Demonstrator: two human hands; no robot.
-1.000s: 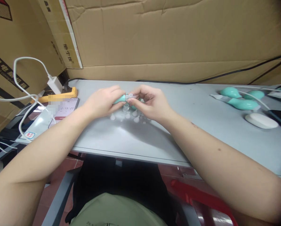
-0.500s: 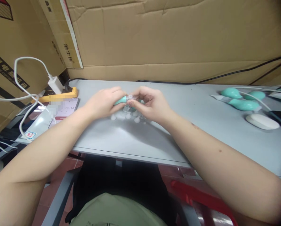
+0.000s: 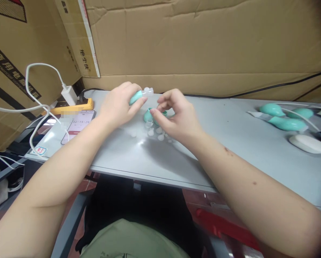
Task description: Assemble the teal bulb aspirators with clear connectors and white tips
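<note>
My left hand [image 3: 119, 102] grips a teal squeeze bulb [image 3: 135, 98], raised above the table. A clear plastic nozzle [image 3: 149, 92] sits on the bulb's end and points right. My right hand [image 3: 180, 113] is apart from it, with curved fingers and the thumb spread away from them; nothing shows in its grasp. Under the right thumb, a teal bulb with an open neck [image 3: 147, 116] stands on the table, and another teal bulb is partly hidden behind the fingers. A clear plastic cup-shaped part [image 3: 149, 124] and several small whitish translucent pieces [image 3: 151, 132] lie in front.
Teal bulbs in clear wrapping [image 3: 286, 123] and a white mouse [image 3: 309, 143] lie at the right. At the left are a phone [image 3: 81, 123], a yellow power strip [image 3: 81, 105] with a white charger [image 3: 69, 95], and looping cables. Cardboard [image 3: 198, 46] walls the back.
My hands have parted. The left has lifted the bulb with its nozzle up and away, and the right has let go of the nozzle. The view has shifted slightly.
</note>
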